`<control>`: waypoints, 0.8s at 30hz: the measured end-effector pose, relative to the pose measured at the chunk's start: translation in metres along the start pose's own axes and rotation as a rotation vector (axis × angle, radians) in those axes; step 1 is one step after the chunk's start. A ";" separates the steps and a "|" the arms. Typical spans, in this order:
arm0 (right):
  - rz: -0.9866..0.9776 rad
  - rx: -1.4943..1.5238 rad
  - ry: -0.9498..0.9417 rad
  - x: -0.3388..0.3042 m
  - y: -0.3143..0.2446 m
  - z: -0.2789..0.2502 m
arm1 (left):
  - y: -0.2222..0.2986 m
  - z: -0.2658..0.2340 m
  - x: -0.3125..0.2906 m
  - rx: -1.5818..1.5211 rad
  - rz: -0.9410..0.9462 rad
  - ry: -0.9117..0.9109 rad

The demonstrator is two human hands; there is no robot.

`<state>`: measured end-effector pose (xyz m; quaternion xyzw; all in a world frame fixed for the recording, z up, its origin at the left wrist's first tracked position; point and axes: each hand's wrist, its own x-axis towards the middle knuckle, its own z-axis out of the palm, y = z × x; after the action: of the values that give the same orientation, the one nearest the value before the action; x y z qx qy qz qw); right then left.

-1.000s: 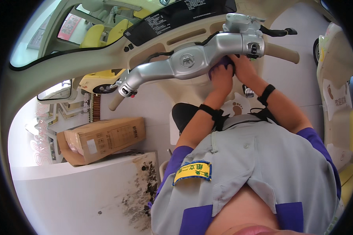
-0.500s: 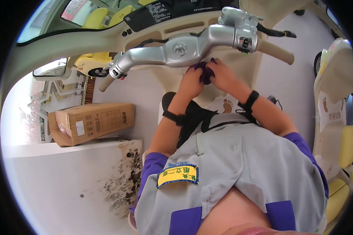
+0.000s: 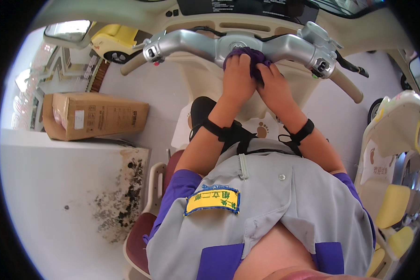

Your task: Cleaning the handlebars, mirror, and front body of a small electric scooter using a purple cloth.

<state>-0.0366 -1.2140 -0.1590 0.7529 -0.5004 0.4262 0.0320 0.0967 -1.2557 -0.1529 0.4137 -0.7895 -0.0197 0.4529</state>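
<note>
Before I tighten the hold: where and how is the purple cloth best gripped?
Grip the purple cloth probably by its bunched middle, from the person's side: folds gather thickly there, while the silver handlebar appears behind its far edge.

Here's my purple cloth [image 3: 257, 56], soft, matt and crumpled, and what a contrast: the silver handlebar [image 3: 291, 47] beams back, smooth, metallic, glossy! The beige handgrip [image 3: 349, 87] answers dull and rubbery. Smooth moulded plastic on the cream dash [image 3: 210, 19]; mirror glass [image 3: 69, 31] shining. Brown cardboard on the box [image 3: 119, 114], dry and matt. The white surface [image 3: 42, 172] runs smooth, then rough, dark blotches! My grey shirt [image 3: 333, 200]: matt woven fabric.
</note>
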 end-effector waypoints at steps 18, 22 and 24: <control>-0.108 -0.221 -0.166 0.040 -0.031 0.011 | -0.023 -0.033 0.007 0.182 0.027 0.038; -0.023 -0.154 -0.311 0.030 -0.035 0.014 | -0.018 -0.034 -0.009 0.112 -0.084 0.004; -0.055 -0.168 -0.292 0.052 -0.037 0.008 | -0.022 -0.036 0.004 0.136 -0.007 0.167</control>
<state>0.0042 -1.2376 -0.1148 0.8150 -0.5127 0.2679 0.0336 0.1358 -1.2606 -0.1381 0.4465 -0.7471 0.0670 0.4879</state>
